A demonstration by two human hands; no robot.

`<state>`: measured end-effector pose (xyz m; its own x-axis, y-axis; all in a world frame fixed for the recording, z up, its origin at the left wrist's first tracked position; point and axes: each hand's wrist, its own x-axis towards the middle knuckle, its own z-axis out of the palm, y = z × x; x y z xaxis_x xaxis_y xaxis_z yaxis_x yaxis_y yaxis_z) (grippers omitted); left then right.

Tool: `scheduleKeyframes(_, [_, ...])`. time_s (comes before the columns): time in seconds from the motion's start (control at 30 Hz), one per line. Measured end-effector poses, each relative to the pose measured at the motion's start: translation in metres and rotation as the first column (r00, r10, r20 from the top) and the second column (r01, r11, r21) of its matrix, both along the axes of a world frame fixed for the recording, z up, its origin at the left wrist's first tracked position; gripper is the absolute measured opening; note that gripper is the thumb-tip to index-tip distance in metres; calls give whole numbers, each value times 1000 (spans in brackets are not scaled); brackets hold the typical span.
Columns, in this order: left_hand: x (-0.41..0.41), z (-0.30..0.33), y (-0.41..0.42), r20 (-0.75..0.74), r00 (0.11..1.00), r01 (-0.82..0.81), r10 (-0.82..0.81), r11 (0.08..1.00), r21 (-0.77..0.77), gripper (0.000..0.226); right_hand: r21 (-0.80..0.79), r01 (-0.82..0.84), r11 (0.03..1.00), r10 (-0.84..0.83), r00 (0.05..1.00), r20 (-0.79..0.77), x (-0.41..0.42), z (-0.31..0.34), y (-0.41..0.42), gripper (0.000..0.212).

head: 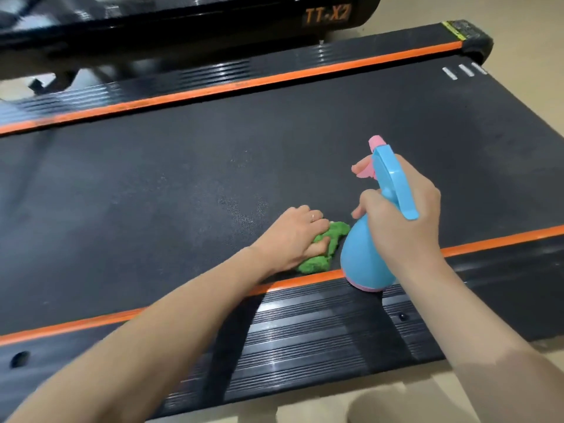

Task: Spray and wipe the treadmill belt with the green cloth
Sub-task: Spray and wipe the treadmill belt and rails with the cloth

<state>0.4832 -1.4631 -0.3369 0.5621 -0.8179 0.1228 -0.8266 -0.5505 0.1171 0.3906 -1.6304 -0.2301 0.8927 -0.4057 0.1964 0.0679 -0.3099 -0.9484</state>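
Observation:
The black treadmill belt [213, 154] runs across the view between two orange stripes. My left hand [293, 236] grips the bunched green cloth [317, 261] against the belt, close to the near orange stripe. My right hand [399, 209] holds a blue spray bottle [363, 257] by its neck, a finger on the pink trigger. The bottle hangs just above the near side rail, its nozzle pointing away over the belt. A patch of fine wet speckles [241, 206] shows on the belt beyond the cloth.
A ribbed black side rail [305, 325] with an orange stripe borders the belt on my side, another rail [213, 71] on the far side. The treadmill's black frame marked TT-X2 [326, 15] rises at the top. Beige floor [534, 71] lies to the right.

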Motion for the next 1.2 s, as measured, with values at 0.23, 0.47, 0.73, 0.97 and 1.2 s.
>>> scheduleKeyframes(0.23, [25,10,91,71,994,-81,77,996,48,27,35,24,999,-22,998,-62,8,4,8,28])
scheduleKeyframes(0.47, [47,25,157,-69,828,-557,557,830,11,37,-20,-66,998,64,994,-84,26,1,52,26])
scheduleKeyframes(0.73, [52,8,76,13,975,-222,222,974,38,35,15,-29,999,30,995,-93,34,-1,58,35])
scheduleKeyframes(0.97, [83,12,188,-78,724,-689,685,722,-58,32,19,-7,1000,9,993,-119,32,-2,56,30])
scheduleKeyframes(1.2, [34,-1,16,-67,973,-226,221,971,-74,26,-26,-17,1000,14,995,-101,40,-5,55,28])
